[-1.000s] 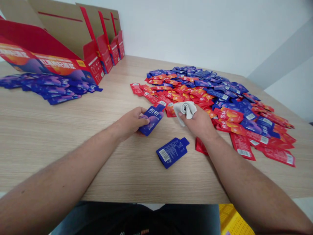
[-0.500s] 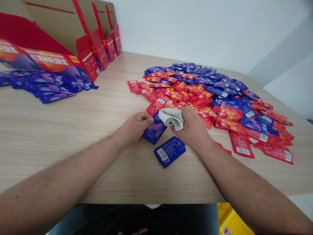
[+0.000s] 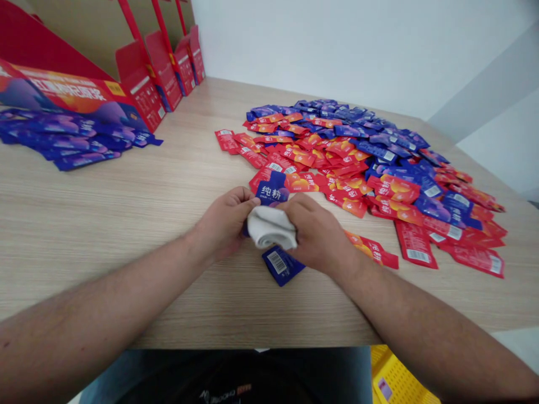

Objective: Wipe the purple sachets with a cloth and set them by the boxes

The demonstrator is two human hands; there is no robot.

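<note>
My left hand [image 3: 223, 221] is closed on a blue pouch [image 3: 272, 194] with white characters, holding it upright just above the table. My right hand [image 3: 314, 233] is closed on a bunched white cloth [image 3: 269, 227] and presses it against the lower part of that pouch. A second blue pouch [image 3: 280, 265] lies flat on the table with its barcode side up, partly under my right hand. A big heap of red and blue pouches [image 3: 357, 157] spreads across the table just beyond my hands.
Open red cardboard display boxes [image 3: 138, 90] stand in a row at the far left, with a flat pile of blue pouches [image 3: 71, 140] in front of them. The wooden table [image 3: 105, 224] ends near my lap. A yellow crate [image 3: 400, 381] sits below at the right.
My right hand brought the cloth leftward from the heap's edge onto the pouch in my left hand. Both hands drew slightly nearer to me, now partly covering the flat blue pouch.
</note>
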